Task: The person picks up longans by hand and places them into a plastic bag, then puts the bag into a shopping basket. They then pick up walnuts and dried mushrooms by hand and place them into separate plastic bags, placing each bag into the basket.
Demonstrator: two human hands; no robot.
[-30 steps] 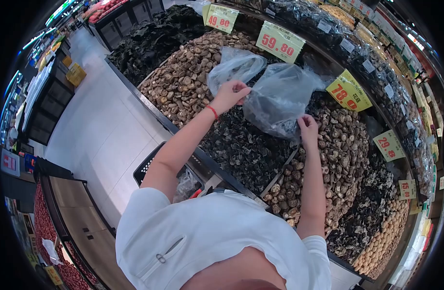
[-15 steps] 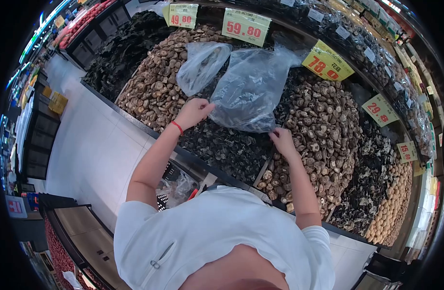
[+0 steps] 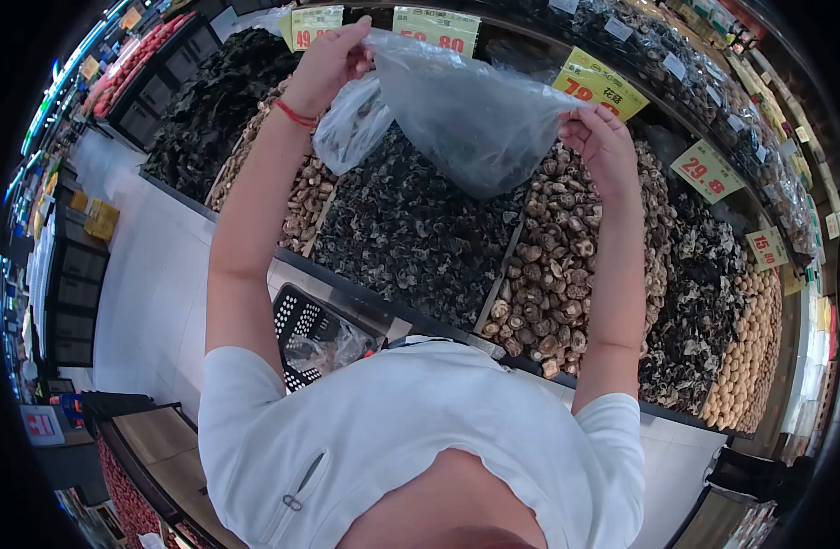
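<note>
Thin clear plastic bag [image 3: 479,114] held up over the dried black fungus bin [image 3: 411,242], stretched between both hands. Left hand [image 3: 328,55] pinched shut on one top corner, right hand [image 3: 596,137] pinched on the other, fingers closed tight on film. Best done, by judgement, pulling the two corners apart evenly and rubbing the layers between thumb and fingertips so the mouth opens. Long axis across, from left fingers to right fingers; closed bottom sagging down toward the fungus. Second plastic bag [image 3: 351,123] just below the left fingers; shiitake mushrooms [image 3: 566,274] below the right fingers. Price tags [image 3: 598,84] beyond.
</note>
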